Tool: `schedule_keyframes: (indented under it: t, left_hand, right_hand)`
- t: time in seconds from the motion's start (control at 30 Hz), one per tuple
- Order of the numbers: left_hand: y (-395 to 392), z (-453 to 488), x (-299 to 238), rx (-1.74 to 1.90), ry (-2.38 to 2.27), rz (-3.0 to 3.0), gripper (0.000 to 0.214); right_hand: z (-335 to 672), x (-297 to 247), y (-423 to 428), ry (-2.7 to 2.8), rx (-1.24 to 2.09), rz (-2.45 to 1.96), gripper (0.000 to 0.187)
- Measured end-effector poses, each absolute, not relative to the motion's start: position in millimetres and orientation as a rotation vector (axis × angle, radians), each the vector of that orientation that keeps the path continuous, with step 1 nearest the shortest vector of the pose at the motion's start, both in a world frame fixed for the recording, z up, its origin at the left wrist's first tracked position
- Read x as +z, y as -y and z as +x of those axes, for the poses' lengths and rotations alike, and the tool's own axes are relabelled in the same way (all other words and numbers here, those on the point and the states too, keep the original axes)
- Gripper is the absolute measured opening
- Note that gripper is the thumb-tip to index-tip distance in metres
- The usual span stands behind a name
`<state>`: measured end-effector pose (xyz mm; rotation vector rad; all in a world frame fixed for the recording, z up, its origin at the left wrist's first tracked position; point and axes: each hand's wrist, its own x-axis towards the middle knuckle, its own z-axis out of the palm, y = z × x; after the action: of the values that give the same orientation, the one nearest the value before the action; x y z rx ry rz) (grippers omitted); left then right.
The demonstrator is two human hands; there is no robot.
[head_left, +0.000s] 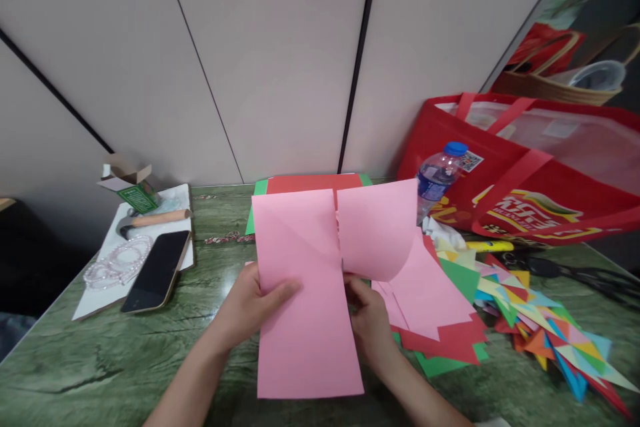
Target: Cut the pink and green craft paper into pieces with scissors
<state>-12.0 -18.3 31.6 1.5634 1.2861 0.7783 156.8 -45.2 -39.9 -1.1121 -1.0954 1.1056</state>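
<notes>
One phone (157, 272), one bottle (436, 179). Left hand (255, 305) pinches one pink sheet (310, 347), split from the top, flap (379, 230) curling; right hand (373, 320) half-curled at the split, hold unclear.

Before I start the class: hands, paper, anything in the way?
Left hand gripping pink paper sheet. Right hand at its right edge, fingertips partly hidden. Narrow gap separates sheet from pink flap. Coloured paper pile close beside right hand.
</notes>
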Motion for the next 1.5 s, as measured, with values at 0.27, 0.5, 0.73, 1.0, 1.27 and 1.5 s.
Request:
schedule_keyframes:
  t: [0.27, 0.5, 0.73, 1.0, 1.27, 1.5]
  left_hand:
    - [18, -12, 34, 0.765, -1.298, 1.564, 0.022]
    - [19, -12, 33, 0.764, -1.311, 1.565, 0.022]
    - [19, -12, 33, 0.765, -1.303, 1.553, 0.022]
    - [18, -14, 30, 0.756, -1.269, 1.556, 0.023]
    - [19, -12, 33, 0.742, -1.273, 1.544, 0.024]
    - [19, -13, 31, 0.731, -1.279, 1.533, 0.024]
  right_hand:
    - [157, -37, 45, 1.091, 1.091, -1.129, 0.012]
    - [155, -34, 44, 1.063, 1.095, -1.143, 0.010]
    - [156, -34, 44, 1.022, 1.136, -1.142, 0.009]
    - [156, -32, 44, 0.993, 1.181, -1.147, 0.010]
    - [156, -29, 45, 1.005, 1.180, -1.147, 0.008]
    - [156, -28, 43, 0.964, 1.218, -1.103, 0.007]
